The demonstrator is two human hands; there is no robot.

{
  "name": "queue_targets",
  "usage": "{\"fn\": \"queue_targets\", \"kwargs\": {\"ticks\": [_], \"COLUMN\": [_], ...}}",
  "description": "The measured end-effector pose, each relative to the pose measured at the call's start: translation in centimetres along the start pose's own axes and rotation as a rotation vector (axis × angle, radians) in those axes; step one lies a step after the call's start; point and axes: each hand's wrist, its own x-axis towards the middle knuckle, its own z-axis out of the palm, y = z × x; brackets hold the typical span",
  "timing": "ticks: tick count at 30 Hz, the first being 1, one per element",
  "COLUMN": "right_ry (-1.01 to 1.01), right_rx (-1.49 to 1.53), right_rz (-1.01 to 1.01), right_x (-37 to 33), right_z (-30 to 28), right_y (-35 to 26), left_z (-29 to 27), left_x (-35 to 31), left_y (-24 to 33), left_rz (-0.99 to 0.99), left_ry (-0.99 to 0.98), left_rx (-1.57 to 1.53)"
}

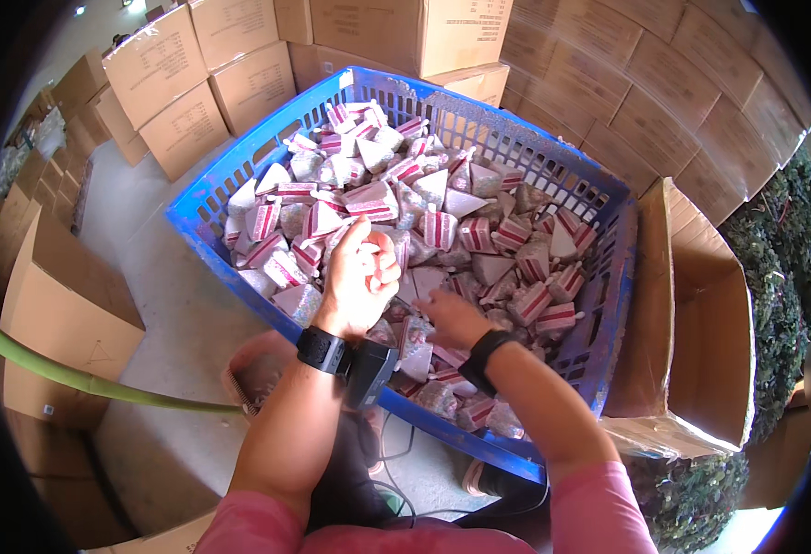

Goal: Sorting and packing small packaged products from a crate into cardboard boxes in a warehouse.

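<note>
Many small wedge-shaped cake-slice ornaments (438,231), white with red stripes and glittery sides, lie heaped in a large blue plastic crate (239,283) before me. My left hand (364,280) is raised over the near middle of the heap, palm turned up and fingers curled in. What they hold, if anything, is too small to make out. To its right, my right hand (456,319) reaches low over the ornaments with fingers stretched out toward the left, close to a pale wedge; I see nothing held in it. Each wrist wears a black band, the left one with a boxy black device.
An opened cardboard box (710,342) stands against the crate's right side. Stacked cartons (179,129) rise behind and to the left, with a wall of cartons (655,83) at back right. Green garlands (775,240) hang at far right. A green strap (101,383) crosses the left.
</note>
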Motion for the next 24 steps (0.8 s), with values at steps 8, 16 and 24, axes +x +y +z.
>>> {"fn": "queue_targets", "kwargs": {"ticks": [8,16,24], "right_ry": [-0.088,-0.021,-0.021], "right_rx": [-0.309,-0.072,0.167], "right_rz": [-0.156,0.041,0.199], "right_x": [1.5,0.6,-5.3], "right_z": [6.2,1.4,-12.4], "right_y": [-0.4,1.1,-1.3], "left_z": [1.5,-1.3,0.8], "left_x": [-1.0,0.4,-0.6], "left_y": [0.3,-0.6,-3.2], "left_rz": [0.036,0.467,0.444], "left_ry": [0.133,0.137,-0.31], "left_rx": [-0.005,1.052,1.696]}}
